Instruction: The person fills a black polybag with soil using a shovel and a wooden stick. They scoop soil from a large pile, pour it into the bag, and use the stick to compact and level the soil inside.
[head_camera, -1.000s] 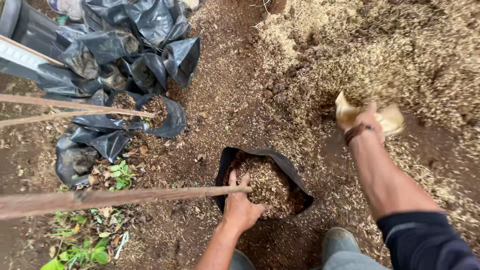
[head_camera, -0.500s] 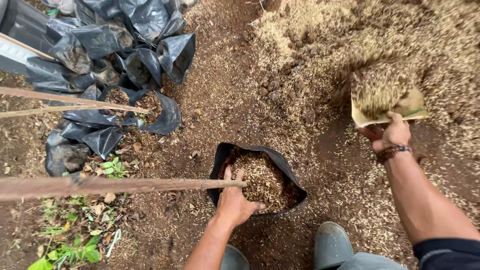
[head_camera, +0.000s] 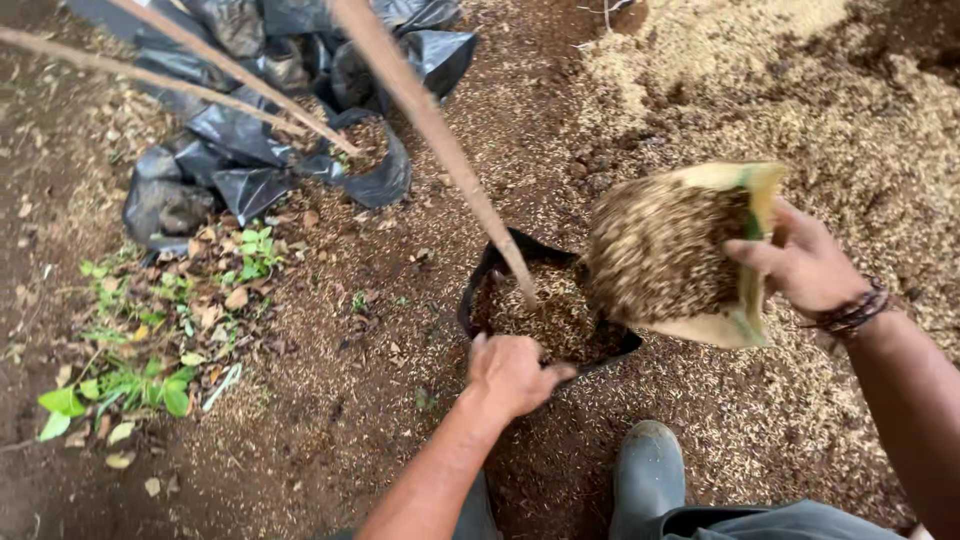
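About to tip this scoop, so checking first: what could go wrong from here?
The loaded scoop in the right hand looks about as wide as the black bag, so husk mix may spill past its mouth. The left hand pins only the near rim; the far side could sag. A thin stem crosses above the mouth.

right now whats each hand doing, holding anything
Left hand: closed on the near rim of the black grow bag.
Right hand: closed on a yellowish scoop heaped with husk mix.
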